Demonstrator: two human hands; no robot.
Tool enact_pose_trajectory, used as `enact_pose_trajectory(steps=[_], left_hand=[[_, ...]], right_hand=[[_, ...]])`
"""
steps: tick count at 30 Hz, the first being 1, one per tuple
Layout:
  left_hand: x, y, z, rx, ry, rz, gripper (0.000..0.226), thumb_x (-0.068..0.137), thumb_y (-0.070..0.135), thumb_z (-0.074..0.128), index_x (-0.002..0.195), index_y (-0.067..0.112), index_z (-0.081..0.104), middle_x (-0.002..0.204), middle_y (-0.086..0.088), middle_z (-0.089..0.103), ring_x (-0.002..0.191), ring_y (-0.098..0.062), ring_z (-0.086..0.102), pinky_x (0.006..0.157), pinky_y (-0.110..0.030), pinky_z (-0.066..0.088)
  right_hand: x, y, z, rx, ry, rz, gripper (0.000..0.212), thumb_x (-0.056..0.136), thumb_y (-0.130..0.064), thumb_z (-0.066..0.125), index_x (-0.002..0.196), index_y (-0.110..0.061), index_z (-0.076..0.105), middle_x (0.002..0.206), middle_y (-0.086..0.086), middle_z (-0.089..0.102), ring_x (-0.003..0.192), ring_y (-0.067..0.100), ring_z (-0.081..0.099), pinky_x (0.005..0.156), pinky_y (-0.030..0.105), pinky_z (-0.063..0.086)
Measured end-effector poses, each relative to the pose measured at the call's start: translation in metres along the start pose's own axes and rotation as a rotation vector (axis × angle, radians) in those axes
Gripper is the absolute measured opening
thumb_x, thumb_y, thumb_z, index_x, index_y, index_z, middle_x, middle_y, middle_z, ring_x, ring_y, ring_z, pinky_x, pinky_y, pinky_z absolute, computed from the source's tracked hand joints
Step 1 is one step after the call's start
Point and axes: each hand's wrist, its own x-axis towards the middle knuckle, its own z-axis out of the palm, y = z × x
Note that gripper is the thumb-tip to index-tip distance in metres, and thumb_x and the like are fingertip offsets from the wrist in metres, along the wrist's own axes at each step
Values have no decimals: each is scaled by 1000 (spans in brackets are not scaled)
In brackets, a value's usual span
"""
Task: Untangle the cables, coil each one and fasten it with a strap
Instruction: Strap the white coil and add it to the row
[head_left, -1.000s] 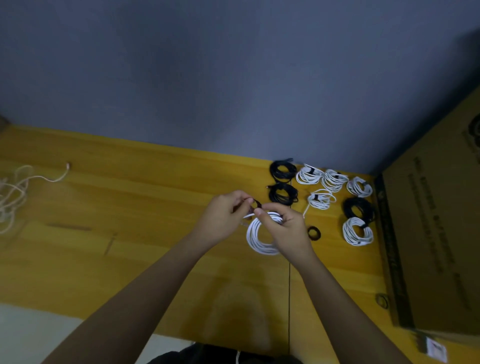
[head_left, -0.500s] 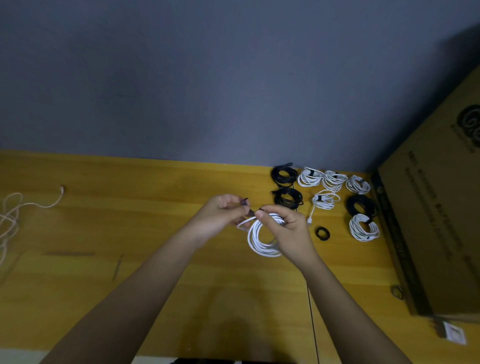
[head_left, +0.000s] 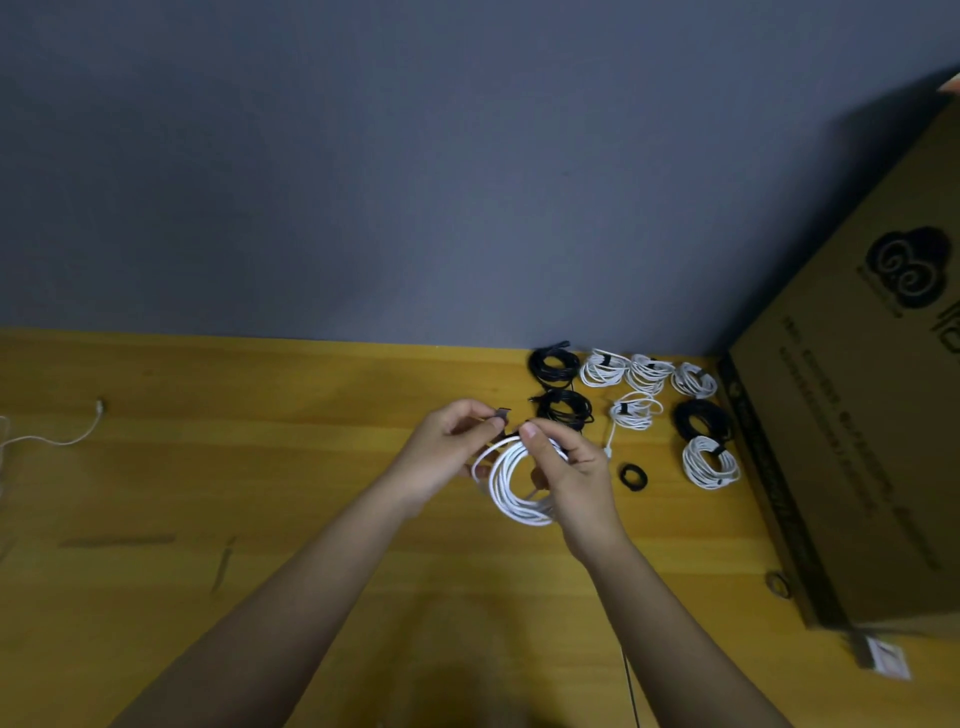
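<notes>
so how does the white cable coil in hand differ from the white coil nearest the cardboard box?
The white cable coil in hand is larger, held upright by the right hand, strap not yet closed. The white coil nearest the box lies flat, already strapped. Both are white, round coils.

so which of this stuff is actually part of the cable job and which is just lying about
Part of the job:
- white coil, held in the right hand
- dark strap, pinched by the left hand
- loose white cable at far left
- finished coils by the wall
- spare strap roll

Just lying about:
- cardboard box
- white tag by the box
</notes>
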Motion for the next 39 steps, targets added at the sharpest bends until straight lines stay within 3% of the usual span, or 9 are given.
enact_pose_trajectory(steps=[4, 8, 12, 18, 22, 26, 32, 36, 39], left_hand=[[0, -2, -1, -23, -87, -81, 10, 97, 23, 55, 97, 22, 65, 88, 2, 69, 76, -7, 65, 69, -22, 54], [-7, -3, 4, -83, -221, -85, 34, 104, 28, 36, 104, 12, 66, 97, -7, 74, 87, -13, 70, 72, -16, 52], [-12, -9, 10, -16, -335, -55, 23, 101, 28, 42, 110, 20, 62, 108, -1, 70, 101, -11, 65, 91, -25, 50], [-7, -18, 21, 294, -207, 83, 17, 102, 12, 42, 112, 9, 55, 88, -2, 61, 77, -10, 59, 71, -23, 45], [3, -24, 18, 438, -118, 47, 25, 103, 13, 36, 124, 14, 50, 96, 0, 56, 85, -14, 54, 69, -22, 41], [6, -18, 7, 565, -140, 29, 23, 101, 14, 32, 110, 19, 53, 85, -1, 53, 66, -8, 48, 55, -15, 35], [2, -1, 9, 579, -219, 59, 35, 103, 43, 25, 117, 24, 51, 118, 12, 54, 108, -6, 48, 86, -28, 36], [7, -7, 14, 618, -184, 187, 26, 102, 41, 35, 86, 24, 47, 68, 6, 45, 62, -11, 44, 58, -32, 30], [9, -11, 13, 561, -153, 238, 24, 101, 34, 41, 81, 24, 44, 58, 6, 37, 52, -10, 33, 54, -32, 24]], right_hand=[[-3, -2, -2, 5, -2, 10, 11, 76, -34, 67, 80, -28, 75, 63, -3, 59, 56, 12, 46, 54, 24, 41], [-1, -3, -3, 8, 67, -51, 13, 89, -14, 64, 81, -20, 73, 56, -3, 59, 51, 10, 52, 54, 19, 43], [2, 2, -2, 67, 162, 4, 8, 91, -10, 62, 89, -8, 70, 63, -3, 62, 54, 7, 57, 51, 18, 47], [7, 14, -4, -66, 145, -69, 9, 90, -12, 64, 86, -16, 71, 100, 8, 65, 89, 8, 62, 75, 18, 49], [14, 5, -12, -91, 152, -138, 12, 92, -10, 60, 89, -18, 69, 92, -4, 70, 86, 4, 64, 76, 16, 49], [22, 4, -25, -172, -9, -177, 15, 96, -5, 51, 90, -16, 59, 90, -1, 71, 79, 11, 65, 74, 23, 52], [20, 2, -35, -496, -197, -252, 11, 96, -18, 54, 85, -18, 55, 82, -6, 67, 80, 11, 64, 71, 38, 52], [17, -3, -35, -488, -255, -280, 16, 89, -27, 60, 82, -16, 51, 74, -4, 57, 72, 14, 56, 65, 43, 46], [18, -3, -32, -335, -203, -245, 22, 85, -3, 68, 82, -11, 48, 77, 3, 58, 75, 15, 55, 69, 31, 47]])
